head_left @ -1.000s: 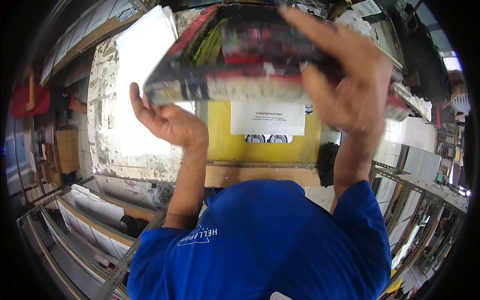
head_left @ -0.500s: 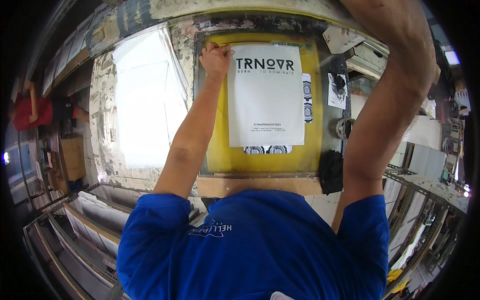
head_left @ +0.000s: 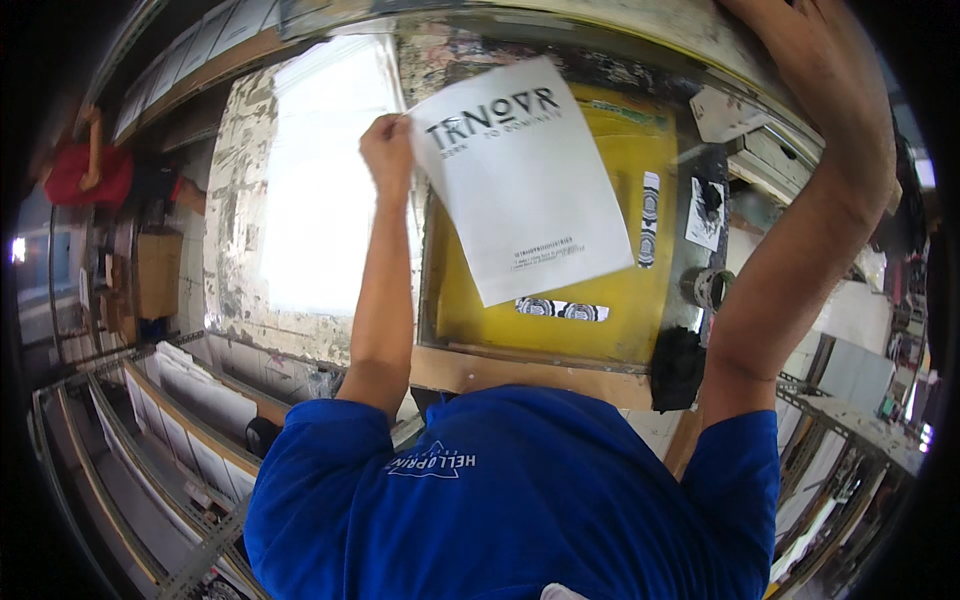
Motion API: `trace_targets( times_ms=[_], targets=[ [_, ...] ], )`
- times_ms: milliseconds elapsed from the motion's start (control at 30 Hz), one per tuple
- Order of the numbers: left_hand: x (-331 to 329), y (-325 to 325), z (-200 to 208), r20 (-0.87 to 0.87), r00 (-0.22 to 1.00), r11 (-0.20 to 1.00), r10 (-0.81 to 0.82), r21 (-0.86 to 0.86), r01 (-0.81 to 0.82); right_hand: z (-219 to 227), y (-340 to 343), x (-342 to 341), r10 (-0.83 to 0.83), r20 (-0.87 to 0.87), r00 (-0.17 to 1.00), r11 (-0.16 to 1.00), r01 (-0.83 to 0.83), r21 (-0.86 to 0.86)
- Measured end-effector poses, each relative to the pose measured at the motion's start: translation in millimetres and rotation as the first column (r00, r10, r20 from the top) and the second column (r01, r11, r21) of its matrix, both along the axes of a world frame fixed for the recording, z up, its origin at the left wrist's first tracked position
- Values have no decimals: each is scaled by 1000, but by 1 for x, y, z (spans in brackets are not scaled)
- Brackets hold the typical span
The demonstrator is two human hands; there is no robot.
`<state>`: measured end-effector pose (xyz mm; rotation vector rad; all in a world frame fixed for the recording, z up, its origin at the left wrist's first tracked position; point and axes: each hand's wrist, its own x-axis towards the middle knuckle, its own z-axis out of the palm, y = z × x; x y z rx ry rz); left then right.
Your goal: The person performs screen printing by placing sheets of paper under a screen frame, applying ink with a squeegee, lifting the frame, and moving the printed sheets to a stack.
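Note:
My left hand [head_left: 387,150] is closed on the upper left corner of a white sheet [head_left: 525,205] with black printing. The sheet is slanted and lifted at that corner, over a yellow printing board [head_left: 475,322]. Two white strips with round black emblems lie on the board, one strip [head_left: 562,309] along the near side and the other strip [head_left: 649,220] on the right. To the left of the board is a stack of blank white sheets [head_left: 312,190]. My raised right hand [head_left: 790,25] is cut off by the top edge, near a long yellow-edged frame [head_left: 620,22]; its fingers hardly show.
A black cloth [head_left: 678,368] and a round tin [head_left: 708,288] sit by the board's right edge, below a black-smeared paper [head_left: 706,213]. Racks with panels [head_left: 190,430] stand at the lower left. Another person in red [head_left: 90,182] is at the far left.
My left hand has pulled the printed sheet's upper left corner off the board and leftward, so the sheet now slants. Both strips show more fully. My right arm stays raised.

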<state>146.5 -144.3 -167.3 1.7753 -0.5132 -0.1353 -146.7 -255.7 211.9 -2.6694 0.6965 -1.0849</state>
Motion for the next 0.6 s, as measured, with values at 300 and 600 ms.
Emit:
trace_targets(
  times_ms=[300, 600],
  targets=[
    [140, 192, -26, -260, 860, 847, 439, -200, -492, 1, -2, -4, 117, -63, 991, 993, -116, 29],
    [202, 276, -17, -325, 638, 549, 697, -329, -768, -2, -1, -1, 170, -14, 985, 985, -170, 31]
  ],
)
